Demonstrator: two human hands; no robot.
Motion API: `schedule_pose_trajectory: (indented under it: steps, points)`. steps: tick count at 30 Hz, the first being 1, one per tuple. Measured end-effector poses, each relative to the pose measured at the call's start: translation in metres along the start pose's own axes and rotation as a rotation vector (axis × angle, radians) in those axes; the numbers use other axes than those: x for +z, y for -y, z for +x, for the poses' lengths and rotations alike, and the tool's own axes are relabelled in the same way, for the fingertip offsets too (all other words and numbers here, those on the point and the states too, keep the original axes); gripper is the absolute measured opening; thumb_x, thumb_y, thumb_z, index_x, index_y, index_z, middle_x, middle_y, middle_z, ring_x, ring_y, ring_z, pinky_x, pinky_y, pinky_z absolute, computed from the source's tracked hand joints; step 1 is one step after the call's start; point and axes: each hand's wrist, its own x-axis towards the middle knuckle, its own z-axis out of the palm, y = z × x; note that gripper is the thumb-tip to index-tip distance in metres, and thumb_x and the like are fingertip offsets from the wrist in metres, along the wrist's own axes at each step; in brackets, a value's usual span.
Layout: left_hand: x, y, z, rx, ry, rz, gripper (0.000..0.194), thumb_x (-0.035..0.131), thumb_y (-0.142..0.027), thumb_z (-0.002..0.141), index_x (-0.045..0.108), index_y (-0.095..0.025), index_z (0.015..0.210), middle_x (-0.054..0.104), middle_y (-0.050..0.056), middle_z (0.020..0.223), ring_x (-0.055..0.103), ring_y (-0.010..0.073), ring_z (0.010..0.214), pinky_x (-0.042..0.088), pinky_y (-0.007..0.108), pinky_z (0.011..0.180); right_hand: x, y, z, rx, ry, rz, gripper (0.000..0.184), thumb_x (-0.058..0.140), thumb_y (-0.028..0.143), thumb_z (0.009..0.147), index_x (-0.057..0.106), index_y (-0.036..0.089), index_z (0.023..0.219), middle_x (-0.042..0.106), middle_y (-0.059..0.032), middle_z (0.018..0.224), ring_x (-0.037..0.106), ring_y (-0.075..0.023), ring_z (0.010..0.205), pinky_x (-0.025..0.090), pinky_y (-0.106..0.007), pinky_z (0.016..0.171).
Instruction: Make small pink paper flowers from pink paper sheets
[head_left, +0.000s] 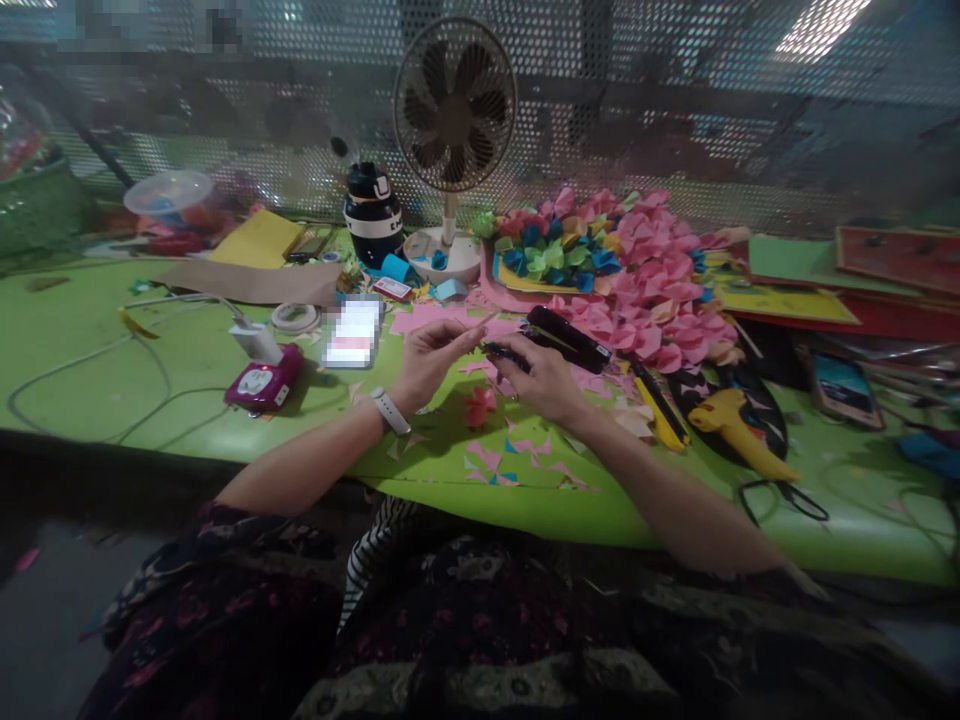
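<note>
My left hand, with a white band on its wrist, pinches a small pink paper piece between thumb and fingers above the green table. My right hand is closed on a dark blue tool, which looks like small scissors, its tip close to the paper. A folded pink paper shape lies on the table just below both hands. A long black object rests just behind my right hand. Pink paper scraps are scattered in front of me.
A heap of folded pink, blue and green paper pieces lies to the right. A desk fan and a dark bottle stand behind. A yellow glue gun, a magenta device, cables and a phone lie around.
</note>
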Motion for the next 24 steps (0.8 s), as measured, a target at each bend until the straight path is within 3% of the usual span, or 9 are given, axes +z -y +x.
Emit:
schedule_pose_trajectory:
  steps: [4,10,14,16,20,24]
  points:
    - [0.001,-0.003,-0.001,-0.011,0.01,0.012,0.032,0.087,-0.045,0.065,0.073,-0.017,0.072,0.066,0.0,0.067,0.057,0.0095,0.062,0.05,0.026,0.064,-0.002,-0.001,0.001,0.062,0.074,0.08,0.023,0.055,0.035,0.094,0.065,0.019,0.107,0.066,-0.0013,0.075,0.057,-0.0145,0.058,0.046,-0.029,0.06]
    - [-0.001,-0.002,0.0,-0.068,-0.002,-0.004,0.033,0.089,-0.047,0.06,0.076,-0.018,0.072,0.069,0.001,0.068,0.057,0.0095,0.061,0.05,0.025,0.062,-0.006,-0.003,0.003,0.095,0.169,0.216,0.028,0.057,0.041,0.093,0.065,0.017,0.104,0.058,0.0009,0.071,0.052,-0.0105,0.055,0.041,-0.025,0.052]
    - [-0.003,0.001,0.001,-0.094,0.028,-0.086,0.031,0.09,-0.044,0.06,0.076,-0.019,0.071,0.069,0.0,0.068,0.058,0.0085,0.061,0.048,0.023,0.061,-0.01,0.0,0.003,0.199,0.287,0.319,0.033,0.059,0.047,0.092,0.065,0.017,0.105,0.052,0.0037,0.066,0.048,-0.0087,0.048,0.039,-0.023,0.046]
    - [-0.003,0.001,0.001,-0.075,0.019,-0.103,0.03,0.09,-0.042,0.06,0.073,-0.018,0.065,0.067,-0.001,0.065,0.056,0.0075,0.059,0.048,0.022,0.061,-0.007,0.001,0.002,0.192,0.254,0.321,0.033,0.063,0.046,0.089,0.065,0.017,0.104,0.057,0.0016,0.071,0.053,-0.0101,0.052,0.044,-0.025,0.05]
    - [-0.002,-0.001,0.001,-0.026,-0.014,-0.048,0.036,0.09,-0.042,0.06,0.065,-0.016,0.057,0.061,-0.003,0.057,0.052,0.0062,0.055,0.046,0.021,0.059,0.004,0.001,-0.001,0.114,0.063,0.264,0.032,0.062,0.044,0.09,0.062,0.018,0.108,0.06,0.0006,0.073,0.056,-0.0118,0.056,0.047,-0.027,0.056]
    - [-0.002,-0.003,0.001,-0.021,0.008,-0.049,0.035,0.089,-0.046,0.062,0.07,-0.017,0.064,0.064,-0.002,0.062,0.055,0.0075,0.057,0.048,0.023,0.06,0.006,-0.001,0.0,0.113,0.071,0.279,0.03,0.056,0.046,0.094,0.061,0.019,0.107,0.055,0.0035,0.066,0.051,-0.0104,0.052,0.043,-0.025,0.053]
